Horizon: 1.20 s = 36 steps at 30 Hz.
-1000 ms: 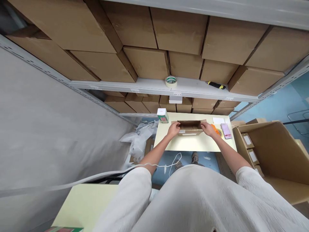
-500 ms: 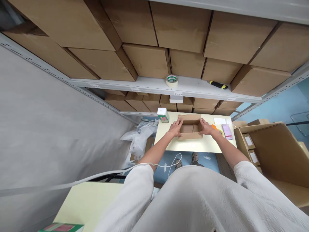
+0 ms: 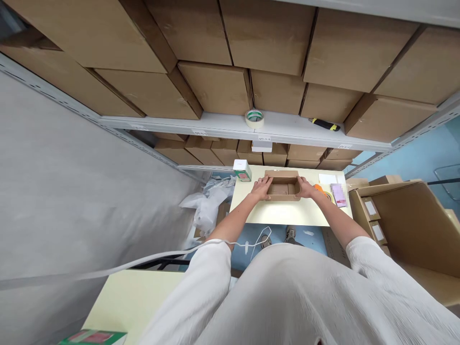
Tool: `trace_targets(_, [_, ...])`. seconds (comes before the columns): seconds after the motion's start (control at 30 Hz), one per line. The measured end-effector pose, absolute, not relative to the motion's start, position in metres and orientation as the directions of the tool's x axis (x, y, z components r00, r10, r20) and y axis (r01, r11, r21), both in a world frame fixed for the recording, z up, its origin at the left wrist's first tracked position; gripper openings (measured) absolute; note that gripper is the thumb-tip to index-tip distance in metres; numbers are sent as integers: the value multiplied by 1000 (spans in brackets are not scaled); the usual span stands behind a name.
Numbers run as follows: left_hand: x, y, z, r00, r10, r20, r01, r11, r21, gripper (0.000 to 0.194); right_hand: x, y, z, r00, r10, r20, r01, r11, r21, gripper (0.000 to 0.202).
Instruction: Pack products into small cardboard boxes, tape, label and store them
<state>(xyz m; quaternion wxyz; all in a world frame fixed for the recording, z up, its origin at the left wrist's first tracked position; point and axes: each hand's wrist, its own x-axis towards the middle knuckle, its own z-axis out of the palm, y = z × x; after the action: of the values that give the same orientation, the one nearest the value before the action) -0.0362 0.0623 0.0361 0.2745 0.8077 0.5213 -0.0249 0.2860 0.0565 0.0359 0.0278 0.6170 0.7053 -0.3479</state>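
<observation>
An open brown cardboard box (image 3: pixel 283 197) lies on the pale yellow table (image 3: pixel 287 214), its inside facing up with nothing visible in it. My left hand (image 3: pixel 261 188) grips the box's left end, fingers on the side wall. At the right end, my right hand (image 3: pixel 305 187) holds the other side wall, its thumb near the front corner. Left of the box stands a small white and green box (image 3: pixel 242 170). An orange tape dispenser (image 3: pixel 319 189) and a pink-purple packet (image 3: pixel 338 195) lie to the right of my right hand.
Shelves (image 3: pixel 223 125) full of cartons rise behind the table, with a tape roll (image 3: pixel 254 119) and a yellow-black cutter (image 3: pixel 324 125) on one. A large open carton (image 3: pixel 413 220) stands at the right. Plastic bags (image 3: pixel 209 203) lie left. A white cable (image 3: pixel 143 263) crosses my left arm.
The front wall of the cardboard box has moved slightly back, and both hands have shifted a little with it. Both hands are still on its ends.
</observation>
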Motion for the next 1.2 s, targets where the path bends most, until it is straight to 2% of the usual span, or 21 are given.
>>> trace_targets(0.23, [-48,46,48,440,856,-271,840,-286,461,121,290,26,40,-245,919,-309,870,68,-488,112])
trace_targets(0.43, [-54,19,60,434,889,-147,814,-317,486,88,290,-13,61,-189,970,-152,870,94,-483,76])
trace_targets(0.57, [-52,-6,69,424,902,-78,807,-337,485,73,279,-37,76,-210,977,-33,869,171,-465,61])
trace_targets(0.83, [-50,-81,87,359,932,-39,828,-299,475,73,250,-72,87,-257,966,32,877,247,-411,56])
trace_targets(1.03, [-28,-158,77,206,978,-26,864,-169,474,72,254,-107,83,-420,906,50,812,400,-426,53])
trace_targets(1.2, [10,-253,54,60,998,-2,858,-51,511,69,268,-157,61,-573,818,42,732,534,-423,50])
